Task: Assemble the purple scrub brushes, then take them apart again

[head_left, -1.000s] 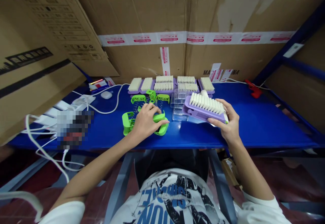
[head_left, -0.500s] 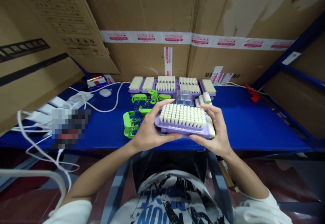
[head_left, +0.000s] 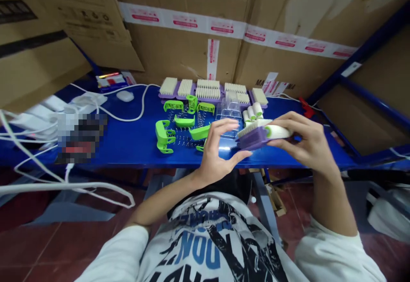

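Observation:
My right hand (head_left: 304,139) grips the white handle (head_left: 277,132) of a brush with a purple head (head_left: 254,139) and cream bristles, seen from the side. The head points left, above the front part of the blue table. My left hand (head_left: 219,149) is open beside the brush's left end, fingers and thumb spread apart. Its thumb tip is close under the purple head; whether it touches I cannot tell. Behind the brush lie white handles with green ends (head_left: 255,111) and clear plastic pieces (head_left: 232,111). Green plastic clips (head_left: 164,136) and metal springs (head_left: 182,140) lie to the left.
Several purple brush heads with cream bristles (head_left: 208,90) line the table's back edge, against a cardboard wall (head_left: 179,56). White cables, a power strip (head_left: 86,100) and a mouse (head_left: 124,96) are on the left. A red object (head_left: 307,107) lies at the back right.
The brush head, earlier held between both hands with its bristles facing up toward me, has turned side-on and moved right. My left hand has let go. The view has shifted.

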Demonstrator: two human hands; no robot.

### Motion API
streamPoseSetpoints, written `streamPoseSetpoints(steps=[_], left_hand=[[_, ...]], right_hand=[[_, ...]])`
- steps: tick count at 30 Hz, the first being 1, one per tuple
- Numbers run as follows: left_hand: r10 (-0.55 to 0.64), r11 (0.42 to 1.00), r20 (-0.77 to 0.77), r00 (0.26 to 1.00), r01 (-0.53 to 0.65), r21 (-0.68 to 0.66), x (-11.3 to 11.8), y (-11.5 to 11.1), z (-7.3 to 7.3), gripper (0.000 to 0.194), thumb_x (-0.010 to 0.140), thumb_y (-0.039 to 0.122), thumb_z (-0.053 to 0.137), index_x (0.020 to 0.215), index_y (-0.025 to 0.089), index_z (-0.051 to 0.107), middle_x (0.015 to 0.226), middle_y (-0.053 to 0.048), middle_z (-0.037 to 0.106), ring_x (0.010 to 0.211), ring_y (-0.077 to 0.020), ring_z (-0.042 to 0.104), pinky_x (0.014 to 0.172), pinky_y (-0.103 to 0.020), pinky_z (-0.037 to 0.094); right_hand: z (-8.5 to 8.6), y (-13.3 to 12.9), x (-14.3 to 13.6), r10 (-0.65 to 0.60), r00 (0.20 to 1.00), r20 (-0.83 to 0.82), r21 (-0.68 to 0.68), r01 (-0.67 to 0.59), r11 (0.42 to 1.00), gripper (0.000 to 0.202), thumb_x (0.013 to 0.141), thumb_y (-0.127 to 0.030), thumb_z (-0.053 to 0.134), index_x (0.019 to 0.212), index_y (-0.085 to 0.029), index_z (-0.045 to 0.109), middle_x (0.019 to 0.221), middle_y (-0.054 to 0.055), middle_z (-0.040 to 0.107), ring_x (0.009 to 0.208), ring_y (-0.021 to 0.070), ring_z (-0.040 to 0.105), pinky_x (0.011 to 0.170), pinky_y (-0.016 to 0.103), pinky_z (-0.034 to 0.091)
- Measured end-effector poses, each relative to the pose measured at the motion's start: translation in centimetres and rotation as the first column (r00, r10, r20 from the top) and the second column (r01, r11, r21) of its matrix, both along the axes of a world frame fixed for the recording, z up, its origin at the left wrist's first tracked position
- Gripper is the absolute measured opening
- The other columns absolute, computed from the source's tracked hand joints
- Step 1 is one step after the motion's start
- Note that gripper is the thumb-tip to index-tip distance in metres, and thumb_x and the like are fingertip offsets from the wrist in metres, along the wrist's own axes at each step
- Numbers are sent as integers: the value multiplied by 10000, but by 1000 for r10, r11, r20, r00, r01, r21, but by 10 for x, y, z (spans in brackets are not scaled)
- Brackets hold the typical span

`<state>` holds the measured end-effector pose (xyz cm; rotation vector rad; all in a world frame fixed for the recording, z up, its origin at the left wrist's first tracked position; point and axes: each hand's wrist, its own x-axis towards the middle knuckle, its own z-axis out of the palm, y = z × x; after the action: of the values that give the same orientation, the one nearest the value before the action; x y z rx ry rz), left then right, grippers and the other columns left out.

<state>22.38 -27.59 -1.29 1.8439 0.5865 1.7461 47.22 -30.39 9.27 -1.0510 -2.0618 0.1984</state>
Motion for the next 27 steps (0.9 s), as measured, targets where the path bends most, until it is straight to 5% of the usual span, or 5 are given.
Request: streamPoseSetpoints(steps=[4,9,13,19,27], left_hand=[[-52,917,-126,991,98,387,-3,23,9,554,1021,409,883,1454,363,540,1279,-79,727,1172,-305,741,1029,-546,622],[25,928,-179,984,43,370,-6,46,7,504,1011,404,879,1375,342,535,1185,-67,749,1097,-307,748,949,-560,615],[42,878,-139,989,30,479,-6,47,14,491,1009,318,879,1369,328,545,1131,-47,753,1050,-270,750,874,-485,632],[-15,831,-183,983,114,545,-3,49,31,440,985,150,823,1322,250,559,1082,-38,739,983,-224,714,826,-387,643],[-28,825,-223,974,149,545,0,52,37,391,996,151,808,1293,265,580,1042,-25,734,944,-231,713,853,-426,650]], right_hand=[[0,15,-17,73,997,39,-41,-71,997,440,920,-634,929,1183,-281,916,995,54,822,729,186,659,616,326,479],[-12,33,-22,141,989,35,-69,-138,988,484,947,-651,891,1235,-263,906,1093,69,850,729,179,657,645,320,486],[-18,37,-21,171,985,8,-80,-170,982,418,1015,-577,850,1291,-267,891,1149,71,861,792,189,701,651,318,499],[-22,35,-24,132,991,-19,106,-129,986,264,964,-460,931,1208,-362,923,990,27,880,859,252,643,774,414,539],[-53,31,-25,153,933,-325,127,-117,985,364,924,-354,976,1268,-445,899,1123,10,881,1052,305,755,948,491,594]])
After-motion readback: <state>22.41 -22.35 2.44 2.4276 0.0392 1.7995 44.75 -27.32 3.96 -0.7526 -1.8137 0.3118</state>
